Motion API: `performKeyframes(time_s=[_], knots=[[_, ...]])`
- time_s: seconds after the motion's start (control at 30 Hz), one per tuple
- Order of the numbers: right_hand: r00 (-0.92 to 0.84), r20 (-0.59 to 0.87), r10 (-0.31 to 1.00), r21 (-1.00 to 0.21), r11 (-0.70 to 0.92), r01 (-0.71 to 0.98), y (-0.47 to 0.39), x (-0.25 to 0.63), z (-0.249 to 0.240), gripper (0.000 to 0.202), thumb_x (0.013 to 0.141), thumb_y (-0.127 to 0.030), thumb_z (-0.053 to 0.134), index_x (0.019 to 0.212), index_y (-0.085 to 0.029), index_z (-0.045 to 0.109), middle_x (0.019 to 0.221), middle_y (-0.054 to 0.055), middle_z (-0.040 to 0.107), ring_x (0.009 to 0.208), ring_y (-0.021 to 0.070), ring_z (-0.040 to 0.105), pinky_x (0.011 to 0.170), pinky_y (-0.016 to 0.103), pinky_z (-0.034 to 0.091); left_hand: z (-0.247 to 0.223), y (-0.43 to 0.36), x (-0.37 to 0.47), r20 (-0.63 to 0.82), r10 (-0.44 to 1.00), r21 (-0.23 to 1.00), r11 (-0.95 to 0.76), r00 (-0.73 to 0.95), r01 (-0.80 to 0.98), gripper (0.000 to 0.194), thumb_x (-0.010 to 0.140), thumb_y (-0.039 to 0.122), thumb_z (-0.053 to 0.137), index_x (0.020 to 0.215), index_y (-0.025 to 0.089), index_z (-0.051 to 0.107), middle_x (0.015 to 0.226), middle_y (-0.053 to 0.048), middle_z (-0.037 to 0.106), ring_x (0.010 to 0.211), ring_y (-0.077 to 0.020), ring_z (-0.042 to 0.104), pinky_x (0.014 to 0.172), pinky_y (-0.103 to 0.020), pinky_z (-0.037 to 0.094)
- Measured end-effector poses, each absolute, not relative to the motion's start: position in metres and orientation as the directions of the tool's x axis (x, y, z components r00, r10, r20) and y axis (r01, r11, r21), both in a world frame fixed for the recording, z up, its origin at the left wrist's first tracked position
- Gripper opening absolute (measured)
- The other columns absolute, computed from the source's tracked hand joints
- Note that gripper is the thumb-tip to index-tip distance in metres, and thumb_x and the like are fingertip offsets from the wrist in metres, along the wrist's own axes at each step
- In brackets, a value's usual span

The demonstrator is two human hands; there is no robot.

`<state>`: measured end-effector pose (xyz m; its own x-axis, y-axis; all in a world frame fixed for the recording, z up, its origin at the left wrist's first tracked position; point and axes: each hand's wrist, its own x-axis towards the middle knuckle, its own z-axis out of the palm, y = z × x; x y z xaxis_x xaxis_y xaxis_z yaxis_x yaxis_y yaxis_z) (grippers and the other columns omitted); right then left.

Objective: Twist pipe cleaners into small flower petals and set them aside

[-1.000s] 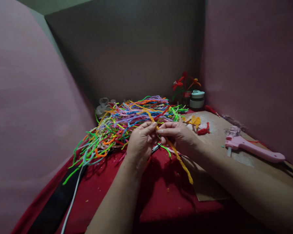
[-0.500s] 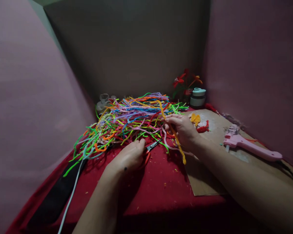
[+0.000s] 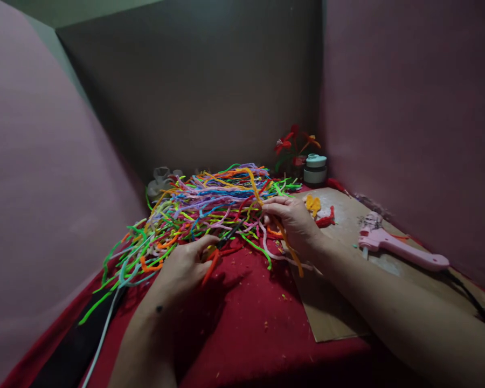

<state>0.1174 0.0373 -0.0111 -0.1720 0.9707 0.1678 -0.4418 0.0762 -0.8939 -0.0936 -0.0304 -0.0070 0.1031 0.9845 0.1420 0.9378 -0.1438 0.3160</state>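
My left hand [image 3: 189, 264] is closed on a pair of red-handled scissors [image 3: 231, 234], their dark blades pointing up and right toward the pile. Between the pinched fingers of my right hand [image 3: 289, 215] is a yellow-orange pipe cleaner [image 3: 254, 184]. One end of it rises over the pile and the other hangs down below my palm. Behind both hands spreads a tangled heap of coloured pipe cleaners [image 3: 210, 202]. A pale pink pipe cleaner [image 3: 269, 245] curves beneath my right hand.
A cardboard sheet [image 3: 331, 312] at the right bears a pink glue gun [image 3: 404, 249], a yellow fuzzy piece [image 3: 313, 204] and a red one [image 3: 326, 218]. Red flowers [image 3: 293, 143] and a lidded jar [image 3: 315, 170] stand behind. A white cable [image 3: 105, 328] crosses the red cloth [image 3: 242, 323].
My left hand has moved left and turned, tilting the scissors so their handles show below the fingers. My right hand still holds the yellow-orange pipe cleaner. The camera view has shifted slightly.
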Motion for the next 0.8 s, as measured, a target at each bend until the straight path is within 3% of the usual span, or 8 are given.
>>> performKeyframes(time_s=[0.13, 0.27, 0.8], knots=[[-0.182, 0.187, 0.965, -0.898, 0.093, -0.430, 0.036, 0.116, -0.013, 0.006, 0.062, -0.015, 0.059, 0.064, -0.012, 0.062, 0.043, -0.002, 0.053, 0.038, 0.0054, 0.041, 0.040, 0.019, 0.027, -0.019, -0.025, -0.086, 0.442, 0.863, 0.260, -0.383, 0.244, 0.886, 0.037, 0.080, 0.022, 0.044, 0.115, 0.019, 0.055, 0.104, -0.007, 0.062, 0.093, -0.0178, 0.056, 0.081, -0.029, 0.045], [-0.216, 0.209, 0.954, -0.894, 0.096, -0.438, 0.035, 0.114, -0.016, 0.006, 0.062, -0.014, 0.058, 0.065, -0.012, 0.063, 0.043, -0.002, 0.053, 0.039, 0.0061, 0.042, 0.041, 0.020, 0.030, -0.028, -0.021, -0.076, 0.536, 0.779, 0.095, -0.439, 0.325, 0.894, 0.040, 0.081, 0.012, 0.039, 0.120, 0.014, 0.050, 0.095, -0.010, 0.057, 0.090, -0.0193, 0.053, 0.081, -0.033, 0.045], [-0.272, 0.162, 0.949, -0.910, 0.038, -0.412, 0.031, 0.113, -0.014, 0.005, 0.060, -0.015, 0.058, 0.063, -0.012, 0.061, 0.044, -0.001, 0.054, 0.038, 0.0063, 0.044, 0.038, 0.018, 0.026, -0.029, -0.020, -0.077, 0.542, 0.777, -0.041, -0.354, 0.319, 0.934, 0.038, 0.084, 0.014, 0.040, 0.122, 0.016, 0.047, 0.092, -0.008, 0.055, 0.085, -0.0190, 0.051, 0.077, -0.031, 0.045]])
